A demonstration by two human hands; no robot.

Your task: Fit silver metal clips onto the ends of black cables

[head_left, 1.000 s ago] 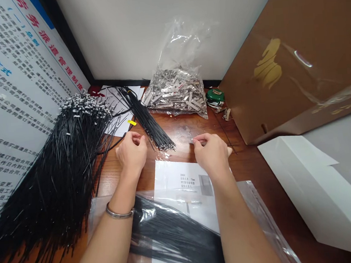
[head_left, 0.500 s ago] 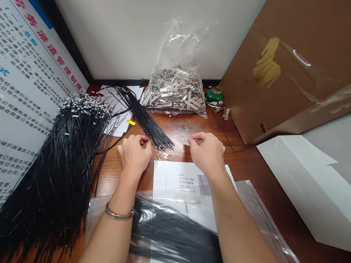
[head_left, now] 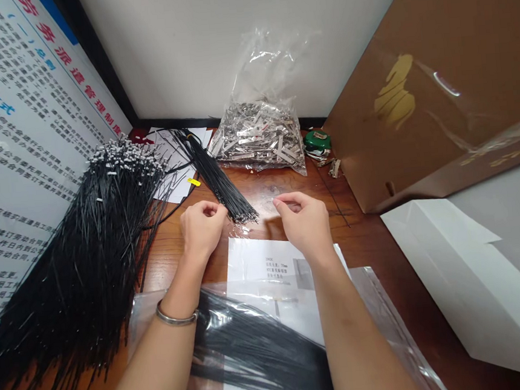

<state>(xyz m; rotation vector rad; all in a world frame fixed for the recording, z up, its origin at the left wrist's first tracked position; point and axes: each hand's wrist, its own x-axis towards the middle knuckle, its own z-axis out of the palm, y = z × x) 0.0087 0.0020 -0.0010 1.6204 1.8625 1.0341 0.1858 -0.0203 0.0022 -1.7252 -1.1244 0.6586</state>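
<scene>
My left hand (head_left: 202, 225) is closed in a pinch beside the near end of a bundle of thin black wires (head_left: 223, 186). Whatever lies between its fingertips is too small to make out. To the right, my right hand (head_left: 305, 218) also pinches with thumb and forefinger, over bare wood and the top of a printed sheet (head_left: 250, 259). Anything in that pinch is hidden or tiny. Small clear plastic scraps (head_left: 241, 230) lie by the bundle's tips. Under my forearms rests a clear plastic bag of black wires (head_left: 253, 329).
A large heap of black wires with white ends (head_left: 87, 252) fills the left side. At the back stand a clear bag of flat metal pieces (head_left: 259, 134) and a green tape measure (head_left: 317, 141). A brown box (head_left: 432, 83) and a white box (head_left: 468, 286) bound the right.
My right hand has shifted slightly left and up. My left hand has moved a little to the right, closer to the wire tips. Both stay pinched.
</scene>
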